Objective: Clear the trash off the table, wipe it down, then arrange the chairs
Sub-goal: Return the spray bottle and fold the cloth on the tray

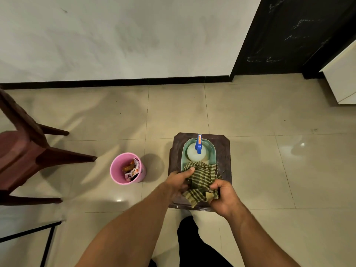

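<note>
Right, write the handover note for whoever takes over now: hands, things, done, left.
Hands: left hand and right hand both grip the striped cloth over the green tray's near end.
Things: tray sits on the dark stool, spray bottle standing in it; pink bin on the floor beside holds wrappers; maroon chair far left.
Done: trash looks binned.
Left: table not clearly in view, so wiping unconfirmed; chairs to arrange.
</note>
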Demonstrator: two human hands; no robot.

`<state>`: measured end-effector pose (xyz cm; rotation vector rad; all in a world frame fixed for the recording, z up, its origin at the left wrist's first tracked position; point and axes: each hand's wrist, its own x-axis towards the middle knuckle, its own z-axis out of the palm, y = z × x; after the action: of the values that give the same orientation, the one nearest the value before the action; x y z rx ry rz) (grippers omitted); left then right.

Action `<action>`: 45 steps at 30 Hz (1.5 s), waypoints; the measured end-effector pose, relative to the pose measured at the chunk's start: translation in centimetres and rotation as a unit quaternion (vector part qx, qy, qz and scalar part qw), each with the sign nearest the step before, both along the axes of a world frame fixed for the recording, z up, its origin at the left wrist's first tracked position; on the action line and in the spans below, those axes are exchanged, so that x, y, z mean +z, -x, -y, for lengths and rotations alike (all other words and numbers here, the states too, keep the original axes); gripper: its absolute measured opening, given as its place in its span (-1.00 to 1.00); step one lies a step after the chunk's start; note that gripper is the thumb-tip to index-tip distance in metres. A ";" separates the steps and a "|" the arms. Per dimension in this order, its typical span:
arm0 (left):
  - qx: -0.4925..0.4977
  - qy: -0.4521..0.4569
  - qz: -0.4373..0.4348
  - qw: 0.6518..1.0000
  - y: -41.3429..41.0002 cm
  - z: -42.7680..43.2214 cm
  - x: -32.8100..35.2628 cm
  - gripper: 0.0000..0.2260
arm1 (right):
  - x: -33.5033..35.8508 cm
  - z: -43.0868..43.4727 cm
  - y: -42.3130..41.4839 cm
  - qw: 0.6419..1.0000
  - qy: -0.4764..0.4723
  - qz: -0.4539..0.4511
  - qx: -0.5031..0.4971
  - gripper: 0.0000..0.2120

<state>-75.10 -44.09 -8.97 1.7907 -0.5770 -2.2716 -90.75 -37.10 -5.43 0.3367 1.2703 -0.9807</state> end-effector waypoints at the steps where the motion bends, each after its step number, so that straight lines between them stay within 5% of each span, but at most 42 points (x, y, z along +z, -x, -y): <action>1: -0.016 -0.007 0.007 1.000 0.0 -0.1 0.4 -0.42 | 0.0 -0.1 0.2 1.000 -0.003 0.010 -0.012 -0.40; 4: -0.049 -0.017 0.018 0.998 0.0 -0.8 0.6 -0.19 | 0.5 -0.8 0.4 0.999 -0.005 0.042 -0.018 -0.45; 8: -0.003 -0.014 -0.028 1.000 0.0 -1.7 1.5 -0.58 | 1.8 -1.6 0.6 0.999 0.004 0.031 0.033 -0.62; 11: 0.009 0.106 0.053 0.993 -0.4 -1.9 1.8 -0.88 | 1.3 -1.8 0.9 0.991 0.013 -0.075 0.114 -0.68; 14: 0.046 0.197 0.117 0.972 -0.9 -1.9 2.1 -0.85 | -0.1 -1.9 1.5 0.945 0.040 -0.249 0.206 -0.67; 16: 0.055 0.230 0.150 0.960 -1.3 -2.0 2.6 -0.93 | -0.1 -1.9 1.5 0.932 0.075 -0.287 0.207 -0.79; 19: 0.026 0.227 0.181 0.956 -1.0 -2.6 3.3 -0.68 | 0.3 -1.5 1.0 0.932 0.120 -0.271 0.210 -0.77; 22: 0.004 0.124 0.043 0.991 0.5 -3.5 4.4 -0.56 | 0.2 -1.5 -0.1 0.936 0.144 -0.236 0.220 -0.78; 29: -0.062 0.176 0.067 0.980 0.9 -4.6 5.4 -0.70 | 0.4 -2.6 -1.2 0.916 0.144 -0.283 0.246 -0.79; 34: -0.080 0.239 0.125 0.960 1.2 -4.1 5.1 -0.89 | 0.3 -2.5 -1.4 0.963 0.075 -0.217 0.142 -0.79; 39: -0.122 0.302 0.114 0.938 0.8 -3.4 5.5 -0.72 | 1.4 -2.0 -1.1 0.968 0.083 -0.214 0.097 -0.82; 43: -0.056 0.198 0.042 0.978 0.1 -2.9 7.1 -0.86 | 2.5 -1.8 -1.5 0.958 0.090 -0.245 0.117 -0.73; 45: -0.052 0.128 0.021 0.990 -0.7 -2.7 7.9 -0.75 | 2.6 -2.3 -1.8 0.944 0.111 -0.276 0.145 -0.77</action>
<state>-74.43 -41.43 -1.10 1.7214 -0.9447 -2.1125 -88.96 -34.82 -2.81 -0.3210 1.6343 -0.9830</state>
